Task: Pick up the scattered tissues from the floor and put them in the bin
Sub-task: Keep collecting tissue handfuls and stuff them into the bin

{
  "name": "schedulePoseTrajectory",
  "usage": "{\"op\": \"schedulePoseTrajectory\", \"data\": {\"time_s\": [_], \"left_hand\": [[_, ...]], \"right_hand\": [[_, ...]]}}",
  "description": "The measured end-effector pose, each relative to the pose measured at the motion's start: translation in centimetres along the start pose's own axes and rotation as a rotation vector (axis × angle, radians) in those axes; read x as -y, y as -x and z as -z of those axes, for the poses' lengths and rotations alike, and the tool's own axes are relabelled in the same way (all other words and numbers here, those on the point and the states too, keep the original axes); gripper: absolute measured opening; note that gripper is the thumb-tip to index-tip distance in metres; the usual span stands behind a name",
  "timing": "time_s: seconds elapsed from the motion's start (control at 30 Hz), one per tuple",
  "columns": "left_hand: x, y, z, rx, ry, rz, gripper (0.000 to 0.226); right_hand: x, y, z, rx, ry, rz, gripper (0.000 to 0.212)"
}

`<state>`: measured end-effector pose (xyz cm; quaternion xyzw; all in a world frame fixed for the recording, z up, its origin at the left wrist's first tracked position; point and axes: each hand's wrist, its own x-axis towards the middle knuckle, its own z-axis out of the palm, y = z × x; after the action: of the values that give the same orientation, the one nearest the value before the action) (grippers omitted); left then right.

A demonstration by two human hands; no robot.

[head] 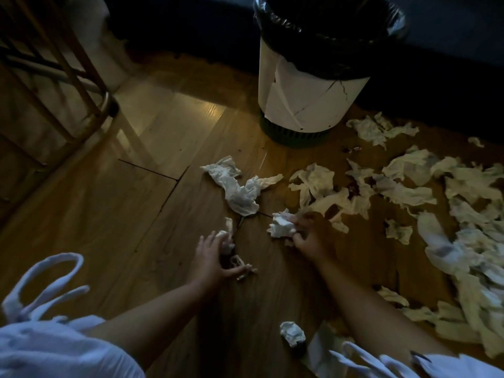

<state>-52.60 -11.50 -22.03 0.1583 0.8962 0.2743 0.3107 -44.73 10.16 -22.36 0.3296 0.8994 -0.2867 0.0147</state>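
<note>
Right grip (305, 236) is clenched on a crumpled tissue (282, 227) at the floor (163, 214); left grip (215, 257) is spread over small scraps (242, 268). Scraps should be bunched before being carried to the bin (311, 85).

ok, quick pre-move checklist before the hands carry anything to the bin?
1. Right hand closed on crumpled white tissue wad: ok.
2. Left hand grip on small tissue scraps: cannot tell, fingers spread, blurred.
3. White bin with black liner upright, mouth open: ok.
4. Wooden floor between hands and bin free of obstacles: not ok, long white tissue lies across it.
5. Floor cleared: not ok, heap of tissues on the right remains.
</note>
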Motion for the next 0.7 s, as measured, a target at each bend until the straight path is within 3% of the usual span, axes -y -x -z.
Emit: {"op": "schedulePoseTrajectory", "data": {"time_s": [0.13,0.37,0.43,0.5,0.57,0.7], "left_hand": [[-0.5,0.6,-1.8,0.004,-0.201,-0.112,0.088],[0.0,-0.2,-1.4,-0.072,-0.242,-0.284,0.051],[0.0,-0.5,-1.0,-0.065,-0.275,-0.343,0.043],[0.2,-0.8,-0.9,-0.038,-0.283,-0.406,0.037],[0.1,-1.3,-0.4,-0.021,-0.242,-0.439,0.032],[-2.1,-3.8,1.4,-0.249,0.116,-0.472,0.029]], "right_hand": [[0.0,0.9,-0.2,0.048,0.014,-0.007,0.03],[-0.9,1.4,0.2,0.043,0.063,0.077,0.024],[-0.8,1.5,0.2,0.015,0.062,0.131,0.031],[-0.7,1.5,0.0,0.0,0.032,0.169,0.054],[-0.2,1.5,-0.1,0.037,0.037,0.141,0.071],[0.4,1.9,-0.9,0.133,0.141,0.09,0.052]]}}
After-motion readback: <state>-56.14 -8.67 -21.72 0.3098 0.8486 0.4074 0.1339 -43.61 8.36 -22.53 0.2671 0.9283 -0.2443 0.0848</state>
